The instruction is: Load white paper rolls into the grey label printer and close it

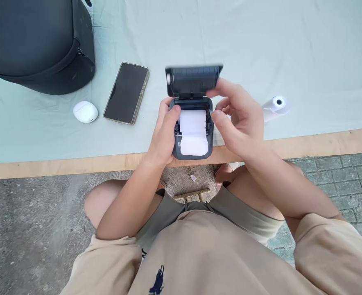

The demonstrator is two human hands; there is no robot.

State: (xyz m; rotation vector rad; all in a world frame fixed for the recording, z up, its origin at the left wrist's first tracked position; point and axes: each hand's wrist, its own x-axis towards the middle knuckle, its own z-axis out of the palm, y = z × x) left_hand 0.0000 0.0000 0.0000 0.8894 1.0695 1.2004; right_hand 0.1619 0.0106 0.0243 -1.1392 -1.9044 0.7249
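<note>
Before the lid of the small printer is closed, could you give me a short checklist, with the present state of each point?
1. Lid fully open: ok, it stands up behind the body.
2. Paper roll seated in the printer: ok, it lies between the side walls.
3. Paper end over the front edge: cannot tell.
4. Left hand steadies the printer: ok, it grips the left side.
5. Right hand clear of the lid: not ok, fingers touch it.
6. Spare roll at hand: ok, on the cloth.
</note>
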